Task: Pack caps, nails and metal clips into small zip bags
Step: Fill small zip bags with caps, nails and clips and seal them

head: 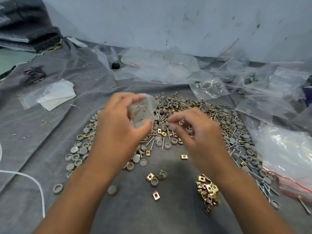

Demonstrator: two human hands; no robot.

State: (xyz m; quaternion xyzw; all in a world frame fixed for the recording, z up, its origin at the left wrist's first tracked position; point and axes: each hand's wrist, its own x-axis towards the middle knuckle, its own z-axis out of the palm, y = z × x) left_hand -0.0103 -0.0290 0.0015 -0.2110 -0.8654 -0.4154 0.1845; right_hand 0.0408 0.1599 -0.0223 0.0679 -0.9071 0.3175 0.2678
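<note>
My left hand (pixel 118 125) holds a small clear zip bag (pixel 141 111) between thumb and fingers; grey caps show inside it. Just right of the bag, my right hand (pixel 199 135) hovers over the pile with fingers curled and blurred; whether it pinches anything I cannot tell. Below both hands a wide arc of grey round caps (pixel 79 152), nails (pixel 162 117) and gold metal clips (pixel 208 190) lies on the grey cloth (pixel 42 166).
Empty clear zip bags (pixel 160 65) lie heaped at the back, and more with red strips (pixel 290 159) along the right. A flat bag with white paper (pixel 50 95) and dark wire pieces (pixel 34 75) sit at left. A white cord (pixel 33 181) crosses the lower left.
</note>
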